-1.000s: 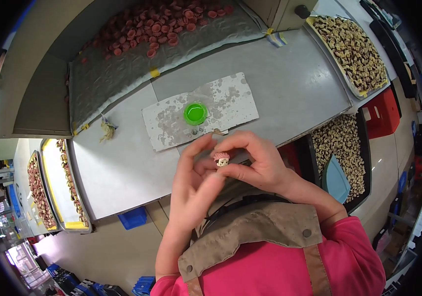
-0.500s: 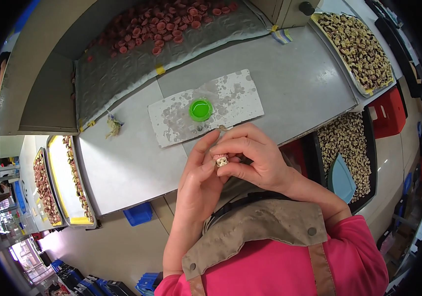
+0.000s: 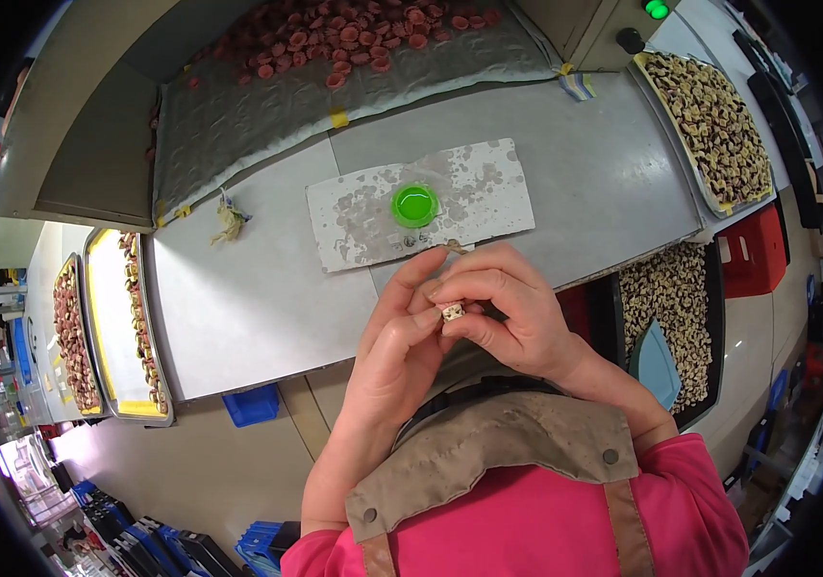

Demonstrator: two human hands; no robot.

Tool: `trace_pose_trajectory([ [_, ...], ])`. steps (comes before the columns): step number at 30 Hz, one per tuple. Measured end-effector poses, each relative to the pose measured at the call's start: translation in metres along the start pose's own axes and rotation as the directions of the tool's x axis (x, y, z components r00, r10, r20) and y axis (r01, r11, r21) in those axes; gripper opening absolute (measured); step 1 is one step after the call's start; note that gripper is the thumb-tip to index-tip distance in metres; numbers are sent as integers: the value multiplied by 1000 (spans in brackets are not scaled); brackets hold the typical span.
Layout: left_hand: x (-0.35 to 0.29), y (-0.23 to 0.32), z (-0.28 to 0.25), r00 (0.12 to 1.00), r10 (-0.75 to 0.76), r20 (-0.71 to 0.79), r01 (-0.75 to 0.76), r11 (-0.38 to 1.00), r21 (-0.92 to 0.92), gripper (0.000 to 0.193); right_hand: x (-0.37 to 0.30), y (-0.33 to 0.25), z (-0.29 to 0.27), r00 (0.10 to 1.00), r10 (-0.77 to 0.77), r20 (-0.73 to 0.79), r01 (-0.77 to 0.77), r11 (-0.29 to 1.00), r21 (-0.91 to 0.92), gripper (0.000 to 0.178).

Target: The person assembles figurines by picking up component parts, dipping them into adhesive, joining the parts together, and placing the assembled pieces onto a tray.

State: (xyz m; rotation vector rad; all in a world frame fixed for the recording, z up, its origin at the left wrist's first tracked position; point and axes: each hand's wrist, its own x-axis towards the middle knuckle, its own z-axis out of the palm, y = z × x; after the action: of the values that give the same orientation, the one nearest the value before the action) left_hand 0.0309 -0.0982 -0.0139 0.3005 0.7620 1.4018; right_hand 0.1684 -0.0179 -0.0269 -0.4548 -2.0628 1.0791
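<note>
My left hand and my right hand meet in front of my apron. Between their fingertips is a small cream piece with dark spots and a pinkish edge on top; its exact kind is too small to tell. The right thumb and forefinger pinch it, and the left thumb and fingers close in from the other side. Just beyond the hands, a stained white board lies on the grey table. On the board stands a small round dish of bright green.
Many pink cup-shaped pieces lie on a grey cloth inside the hood-like enclosure. Trays of small cream and brown pieces stand at the far right and left. Below right, a black bin holds more pieces and a light-blue scoop.
The whole view has shifted slightly. Both hands stay together around the small spotted piece, which has turned a little between the fingers.
</note>
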Motion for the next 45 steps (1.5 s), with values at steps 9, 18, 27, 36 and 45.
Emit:
trace_pose_trajectory([
  [9, -36, 18, -13, 999, 41, -29, -40, 999, 9, 53, 12, -25, 27, 998, 47, 47, -45, 999, -27, 21],
  [18, -138, 98, -69, 729, 623, -284, -331, 684, 650, 24, -25, -43, -39, 972, 101, -214, -124, 987, -99, 38],
  [27, -264, 186, -207, 282, 901, -329, 454, 177, 873, 20, -65, 12, -297, 922, 96, -374, -371, 495, -786, 37],
  [36, -230, 157, -196, 338, 938, -81, 682, -185, 708, 21, -105, 74, -373, 854, 385, -350, -466, 265, -844, 37],
  [45, -152, 186, -130, 301, 913, 276, 326, -370, 870, 15, -63, 36, -352, 866, 399, -302, -452, 364, -815, 18],
])
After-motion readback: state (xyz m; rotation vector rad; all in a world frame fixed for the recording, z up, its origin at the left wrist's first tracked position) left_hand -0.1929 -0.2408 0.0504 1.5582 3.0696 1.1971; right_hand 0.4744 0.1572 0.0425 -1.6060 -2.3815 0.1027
